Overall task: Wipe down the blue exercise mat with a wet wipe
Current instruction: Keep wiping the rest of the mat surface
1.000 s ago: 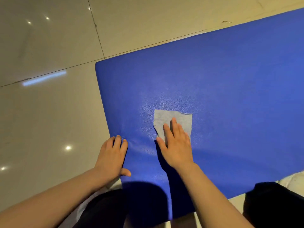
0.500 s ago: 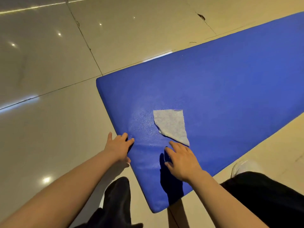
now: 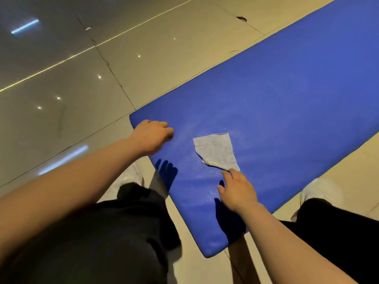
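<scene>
The blue exercise mat (image 3: pixel 276 111) lies flat on the tiled floor (image 3: pixel 143 48), running from the person's knees out toward two o'clock. The wet wipe (image 3: pixel 216 150) sits spread on its near end, one corner pointing back at six o'clock.

The right hand (image 3: pixel 238 191) rests just below that corner, its fingers (image 3: pixel 230 173) loosely together and touching the wipe's tip; whether they actually pinch it I cannot tell from this angle. The left hand (image 3: pixel 152 136) is at nine o'clock from the wipe, near the mat's short edge, fingers curled under into a loose fist that seems to brace on the surface and holds nothing.

This looks like a pause between strokes (a faint damp sheen shows around the wipe, while the far stretch looks untouched). The next move calls for getting the right palm flat on the wipe again and pushing it toward two o'clock, with the left hand steadying the mat against sliding.
</scene>
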`<state>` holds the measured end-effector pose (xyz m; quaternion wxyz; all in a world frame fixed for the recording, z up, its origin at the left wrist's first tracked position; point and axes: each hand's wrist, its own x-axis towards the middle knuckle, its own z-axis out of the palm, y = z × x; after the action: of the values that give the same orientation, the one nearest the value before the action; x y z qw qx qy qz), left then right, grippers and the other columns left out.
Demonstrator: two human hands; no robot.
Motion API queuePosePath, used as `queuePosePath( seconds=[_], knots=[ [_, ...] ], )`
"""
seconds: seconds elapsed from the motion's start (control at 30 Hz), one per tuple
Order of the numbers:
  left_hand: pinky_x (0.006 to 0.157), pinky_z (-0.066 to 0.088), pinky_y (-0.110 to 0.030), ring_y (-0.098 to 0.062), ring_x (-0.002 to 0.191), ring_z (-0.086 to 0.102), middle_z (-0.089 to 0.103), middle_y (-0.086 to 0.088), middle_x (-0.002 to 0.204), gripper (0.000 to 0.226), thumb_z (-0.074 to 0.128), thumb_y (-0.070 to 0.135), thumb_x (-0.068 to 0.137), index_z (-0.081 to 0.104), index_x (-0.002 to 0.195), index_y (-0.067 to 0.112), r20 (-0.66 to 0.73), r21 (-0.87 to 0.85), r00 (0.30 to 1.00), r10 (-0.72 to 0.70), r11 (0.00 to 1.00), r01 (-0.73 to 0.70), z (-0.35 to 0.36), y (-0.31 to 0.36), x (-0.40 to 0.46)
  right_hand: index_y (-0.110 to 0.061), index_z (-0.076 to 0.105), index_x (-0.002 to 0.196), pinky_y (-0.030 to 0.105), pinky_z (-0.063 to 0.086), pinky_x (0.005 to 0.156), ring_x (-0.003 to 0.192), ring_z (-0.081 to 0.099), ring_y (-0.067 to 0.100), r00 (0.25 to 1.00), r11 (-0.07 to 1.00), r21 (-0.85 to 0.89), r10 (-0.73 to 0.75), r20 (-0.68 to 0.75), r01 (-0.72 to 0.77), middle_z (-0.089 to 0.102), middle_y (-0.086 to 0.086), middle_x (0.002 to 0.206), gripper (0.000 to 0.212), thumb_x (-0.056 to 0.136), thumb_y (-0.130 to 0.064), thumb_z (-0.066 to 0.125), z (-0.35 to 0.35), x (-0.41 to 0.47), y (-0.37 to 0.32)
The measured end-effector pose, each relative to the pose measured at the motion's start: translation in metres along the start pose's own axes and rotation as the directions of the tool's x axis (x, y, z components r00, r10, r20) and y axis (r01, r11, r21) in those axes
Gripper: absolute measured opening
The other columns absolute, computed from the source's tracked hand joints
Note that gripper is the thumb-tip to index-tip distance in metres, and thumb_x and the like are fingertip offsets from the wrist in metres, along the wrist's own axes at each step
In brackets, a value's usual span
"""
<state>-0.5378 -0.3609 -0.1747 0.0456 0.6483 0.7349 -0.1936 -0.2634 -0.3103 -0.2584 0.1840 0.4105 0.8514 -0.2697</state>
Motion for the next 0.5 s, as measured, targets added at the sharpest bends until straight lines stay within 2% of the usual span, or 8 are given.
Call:
queuePosePath(
  seconds=[0.07, 0.13, 0.23, 0.37, 0.43, 0.5],
  knots=[
    [0.075, 0.035, -0.03, -0.021, 0.102, 0.055, 0.054, 0.0, 0.121, 0.025, 0.042, 0.028, 0.103, 0.055, 0.124, 0.023, 0.018, -0.102, 1.0, -0.01, 0.995, 0.012, 0.007, -0.013, 0.011, -0.019, 0.016, 0.155, 0.038, 0.016, 0.119, 0.148, 0.013, 0.026, 0.999, 0.999, -0.001, -0.038, -0.039, 0.038, 0.01, 0.006, 0.163, 0.055, 0.105, -0.037, 0.033, 0.0, 0.022, -0.008],
    [0.087, 0.042, -0.033, -0.021, 0.116, 0.052, 0.047, 0.001, 0.136, 0.036, 0.047, 0.037, 0.1, 0.049, 0.135, 0.027, 0.079, -0.172, 0.997, -0.012, 0.985, 0.026, 0.031, -0.031, 0.019, -0.022, 0.014, 0.155, 0.039, 0.011, 0.12, 0.15, 0.007, 0.025, 0.994, 0.999, -0.007, -0.042, -0.101, 0.041, 0.006, 0.004, 0.164, 0.055, 0.105, -0.038, 0.031, 0.001, 0.051, -0.015],
    [0.098, 0.042, -0.034, -0.022, 0.127, 0.046, 0.039, 0.0, 0.148, 0.049, 0.05, 0.043, 0.098, 0.041, 0.144, 0.029, 0.16, -0.226, 0.986, -0.057, 0.97, 0.093, 0.079, -0.064, 0.029, -0.021, 0.014, 0.156, 0.04, 0.005, 0.12, 0.15, 0.002, 0.025, 0.985, 1.0, -0.019, 0.0, -0.172, -0.003, 0.007, 0.003, 0.164, 0.055, 0.105, -0.038, 0.029, -0.003, 0.101, -0.024],
    [0.107, 0.033, -0.039, -0.027, 0.138, 0.035, 0.03, -0.007, 0.156, 0.055, 0.048, 0.045, 0.098, 0.035, 0.149, 0.031, 0.167, -0.227, 0.975, -0.149, 0.956, 0.185, 0.137, -0.1, 0.044, -0.011, 0.027, 0.153, 0.045, 0.013, 0.119, 0.148, 0.016, 0.033, 0.979, 0.997, -0.068, -0.055, -0.195, 0.043, 0.021, 0.011, 0.161, 0.074, 0.093, -0.051, 0.008, 0.013, 0.159, -0.012],
    [0.109, 0.031, -0.044, -0.03, 0.142, 0.029, 0.023, -0.01, 0.159, 0.061, 0.048, 0.047, 0.097, 0.029, 0.152, 0.03, 0.183, -0.229, 0.963, -0.198, 0.944, 0.238, 0.159, -0.111, 0.047, -0.007, 0.035, 0.149, 0.048, 0.013, 0.115, 0.144, 0.022, 0.035, 0.963, 0.988, -0.147, -0.083, -0.258, 0.046, 0.029, 0.016, 0.157, 0.066, 0.097, -0.043, 0.017, 0.033, 0.171, -0.009],
    [0.111, 0.029, -0.047, -0.03, 0.144, 0.025, 0.019, -0.011, 0.16, 0.066, 0.049, 0.047, 0.096, 0.024, 0.154, 0.027, 0.205, -0.306, 0.94, -0.273, 0.894, 0.327, 0.174, -0.119, 0.05, -0.005, 0.037, 0.147, 0.049, 0.01, 0.112, 0.141, 0.022, 0.035, 0.939, 0.982, -0.19, -0.084, -0.334, 0.021, 0.033, 0.019, 0.155, 0.061, 0.099, -0.038, 0.024, 0.043, 0.178, -0.013]
  ],
)
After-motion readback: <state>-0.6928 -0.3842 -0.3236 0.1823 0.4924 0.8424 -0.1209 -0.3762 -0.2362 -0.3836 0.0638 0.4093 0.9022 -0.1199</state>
